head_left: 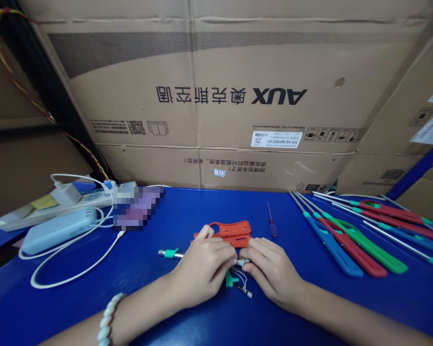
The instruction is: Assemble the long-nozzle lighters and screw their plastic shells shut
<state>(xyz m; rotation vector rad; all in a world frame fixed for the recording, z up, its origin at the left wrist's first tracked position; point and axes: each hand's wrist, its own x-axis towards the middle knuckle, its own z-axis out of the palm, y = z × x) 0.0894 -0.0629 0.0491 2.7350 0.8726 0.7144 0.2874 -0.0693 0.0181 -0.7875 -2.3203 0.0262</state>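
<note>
My left hand (204, 266) and my right hand (270, 271) meet over the blue table (159, 288), fingertips pinched together on a small metal part with thin white wires (242, 278). A metal rod with a teal collar (170, 253) sticks out left from under my left hand. Two orange plastic lighter shell halves (234, 231) lie just beyond my fingers. A beaded bracelet (108, 318) is on my left wrist.
A row of long-necked lighters in blue, red and green (350, 242) lies at the right. A small screwdriver (272, 222) rests near the middle. At the left are a power strip (57, 202), a pale power bank (57, 230) and white cable (75, 269). Cardboard boxes (216, 96) wall the back.
</note>
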